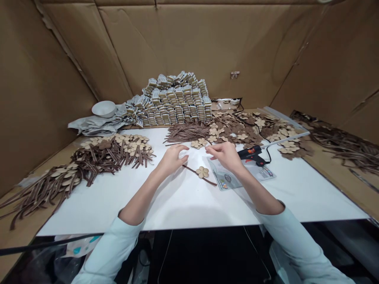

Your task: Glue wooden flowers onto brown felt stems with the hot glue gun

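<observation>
My left hand (173, 158) rests on the white board (183, 205) with its fingers curled and pressed together; what they hold, if anything, is too small to make out. My right hand (225, 153) hovers just right of it, fingers bent in a pinch towards the left hand. Between and below the hands lies a pale wooden flower (202, 172) on a thin brown stem strip (194, 170). A black and orange glue gun (252, 154) lies right of my right hand, beside a clear printed plastic bag (226, 180).
Heaps of wooden flowers and brown strips lie at the left (89, 161) and back right (251, 128). A stack of small packaged items (174, 102) stands at the back, a white bowl (104, 108) to its left. Cardboard walls (207, 43) enclose the table.
</observation>
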`<state>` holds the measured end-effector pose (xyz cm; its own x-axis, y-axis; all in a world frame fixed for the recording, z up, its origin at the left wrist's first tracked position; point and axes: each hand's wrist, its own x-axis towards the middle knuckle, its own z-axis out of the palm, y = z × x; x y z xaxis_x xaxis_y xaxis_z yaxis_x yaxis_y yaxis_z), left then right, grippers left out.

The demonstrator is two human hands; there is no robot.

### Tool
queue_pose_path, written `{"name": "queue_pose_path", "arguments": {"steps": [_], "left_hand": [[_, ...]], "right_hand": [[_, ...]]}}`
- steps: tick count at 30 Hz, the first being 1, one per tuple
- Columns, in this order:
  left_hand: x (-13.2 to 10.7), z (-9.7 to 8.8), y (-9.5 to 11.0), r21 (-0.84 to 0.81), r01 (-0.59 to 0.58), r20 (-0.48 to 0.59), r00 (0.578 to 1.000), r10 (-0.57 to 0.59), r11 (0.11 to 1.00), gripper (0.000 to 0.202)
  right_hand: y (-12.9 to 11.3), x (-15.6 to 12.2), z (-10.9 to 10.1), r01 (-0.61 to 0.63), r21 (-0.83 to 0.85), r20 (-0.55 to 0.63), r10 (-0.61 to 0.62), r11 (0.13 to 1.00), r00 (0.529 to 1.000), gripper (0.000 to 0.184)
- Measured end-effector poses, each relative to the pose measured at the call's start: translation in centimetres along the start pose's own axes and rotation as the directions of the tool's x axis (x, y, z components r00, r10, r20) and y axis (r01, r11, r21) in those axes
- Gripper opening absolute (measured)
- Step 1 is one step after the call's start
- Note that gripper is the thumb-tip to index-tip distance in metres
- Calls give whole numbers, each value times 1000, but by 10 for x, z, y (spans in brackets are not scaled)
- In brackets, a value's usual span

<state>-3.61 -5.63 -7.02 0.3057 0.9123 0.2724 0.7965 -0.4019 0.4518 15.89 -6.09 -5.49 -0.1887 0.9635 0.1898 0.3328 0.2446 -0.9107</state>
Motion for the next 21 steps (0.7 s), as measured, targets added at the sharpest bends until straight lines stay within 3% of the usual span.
{"name": "queue_pose_path", "arguments": {"steps": [3, 7, 10, 14, 21], "left_hand": [[0, 0, 0, 14, 14, 6, 1000, -14, 1000, 29], [-1, 1, 0, 11, 16, 15, 1000, -16, 1000, 28], [-3, 0, 3, -43, 9, -14, 1000, -10, 999, 26], [-6, -1, 11, -267, -47, -121, 993, 15, 963, 24], [-10, 0, 23, -469, -138, -236, 971, 27, 873, 22]], "right_hand": [[1, 1, 0, -54, -37, -88, 51, 998, 995, 10], [-3, 1, 3, -75, 13, -84, 76, 997, 994, 9], [-8, -1, 6, -100, 169, 12, 99, 981, 995, 12], [-12, -3, 7, -192, 391, 196, 122, 900, 973, 18], [-15, -6, 7, -318, 599, 296, 166, 735, 941, 30]]}}
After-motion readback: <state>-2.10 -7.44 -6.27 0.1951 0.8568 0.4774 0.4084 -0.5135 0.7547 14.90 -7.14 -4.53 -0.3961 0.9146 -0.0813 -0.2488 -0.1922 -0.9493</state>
